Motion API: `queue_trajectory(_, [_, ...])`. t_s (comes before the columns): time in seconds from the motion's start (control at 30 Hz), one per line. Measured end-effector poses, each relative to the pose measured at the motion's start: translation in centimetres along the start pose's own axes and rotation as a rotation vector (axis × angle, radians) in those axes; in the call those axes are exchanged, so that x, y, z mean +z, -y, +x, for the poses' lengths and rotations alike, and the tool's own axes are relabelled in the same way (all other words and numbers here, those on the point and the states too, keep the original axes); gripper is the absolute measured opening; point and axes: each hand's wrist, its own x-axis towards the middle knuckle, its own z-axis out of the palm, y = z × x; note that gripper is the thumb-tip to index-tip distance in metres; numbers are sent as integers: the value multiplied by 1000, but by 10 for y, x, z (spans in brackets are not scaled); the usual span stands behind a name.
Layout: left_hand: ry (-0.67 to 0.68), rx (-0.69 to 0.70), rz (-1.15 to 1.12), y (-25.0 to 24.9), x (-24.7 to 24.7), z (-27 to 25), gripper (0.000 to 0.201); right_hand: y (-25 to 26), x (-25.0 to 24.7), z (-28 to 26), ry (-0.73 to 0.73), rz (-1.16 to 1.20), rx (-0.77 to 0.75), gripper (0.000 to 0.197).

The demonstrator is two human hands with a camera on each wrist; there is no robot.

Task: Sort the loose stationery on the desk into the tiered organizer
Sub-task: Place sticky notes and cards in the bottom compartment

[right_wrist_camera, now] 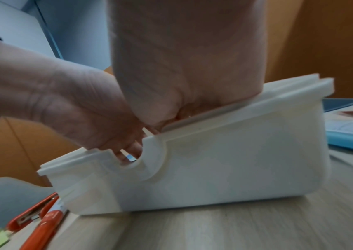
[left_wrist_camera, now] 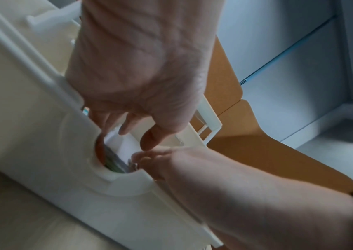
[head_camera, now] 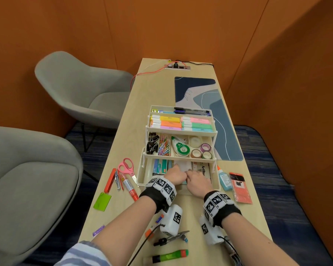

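Observation:
The cream tiered organizer (head_camera: 141, 177) stands open mid-desk: highlighters and pens in the upper tiers, clips and tape rolls in the middle. Both hands reach into its bottom tier, side by side. My left hand (head_camera: 174, 174) has fingers and thumb (left_wrist_camera: 150, 141) down around a white flat packet (left_wrist_camera: 126, 148). My right hand (head_camera: 194, 178) touches the same spot; its fingertips are hidden behind the tray wall (right_wrist_camera: 235, 160). Loose on the desk lie pink scissors (head_camera: 126, 167), an orange stapler (head_camera: 110, 181), a red marker (head_camera: 130, 187), a blue glue bottle (head_camera: 224, 179) and an orange packet (head_camera: 240, 188).
Near the front edge lie a compass (head_camera: 170, 239), a green highlighter (head_camera: 169, 256), a green card (head_camera: 102, 201) and a purple strip (head_camera: 98, 230). A blue desk mat (head_camera: 217, 116) lies behind right, a power strip (head_camera: 177, 66) at the far end. Grey chairs (head_camera: 81, 89) stand left.

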Motion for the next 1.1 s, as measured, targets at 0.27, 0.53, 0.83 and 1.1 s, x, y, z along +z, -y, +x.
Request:
queue_trajectory(0.27, [-323, 171, 279, 40, -18, -17, 24, -1, 4, -4, -134, 30, -28, 35])
queue_trajectory(0.53, [-137, -30, 189, 62, -40, 2, 43, 47, 6, 11, 70, 44, 56, 28])
queue_trajectory(0.83, [-259, 37, 105, 69, -35, 22, 43, 49, 2, 20, 129, 163, 115, 32])
queue_trajectory(1.1, [-320, 52, 122, 69, -33, 27, 30, 50, 2, 14, 73, 63, 74, 29])
